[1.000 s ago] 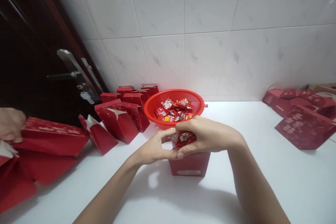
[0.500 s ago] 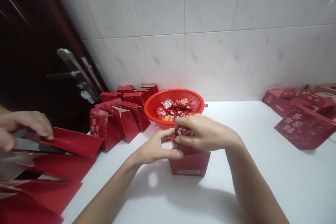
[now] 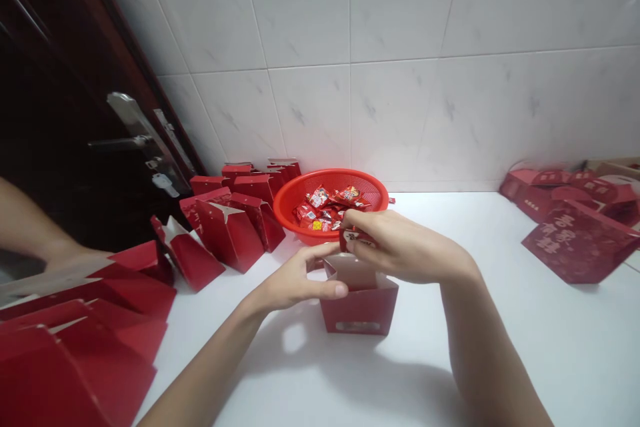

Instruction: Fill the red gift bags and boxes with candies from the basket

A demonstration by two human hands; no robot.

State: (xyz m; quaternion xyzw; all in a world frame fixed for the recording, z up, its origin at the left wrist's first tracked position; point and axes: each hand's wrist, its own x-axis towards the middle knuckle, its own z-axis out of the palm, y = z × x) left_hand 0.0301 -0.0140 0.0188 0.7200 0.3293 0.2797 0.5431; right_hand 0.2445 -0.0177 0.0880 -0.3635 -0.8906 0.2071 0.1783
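Note:
A red paper box (image 3: 360,308) stands upright with its top open on the white table (image 3: 480,347). My left hand (image 3: 300,277) grips its left side, thumb across the near edge and fingers behind. Above the box's back right rim, my right hand (image 3: 400,240) pinches a dark red printed piece (image 3: 357,238), mostly hidden by the fingers; whether it is a flap of the box cannot be told. Just behind both hands sits a red plastic basket (image 3: 285,203) with red-wrapped packets (image 3: 320,197) in it.
Several red boxes (image 3: 230,230) stand at the back left, and more (image 3: 90,347) fill the near left. Another person's arm (image 3: 30,227) reaches in there. At the right lie a box (image 3: 575,243) and a red pile (image 3: 535,193). A tiled wall is behind.
My right hand has moved slightly right and up with the printed piece, showing the box's opening. The other person's hand has shifted among the left boxes, some of which have moved.

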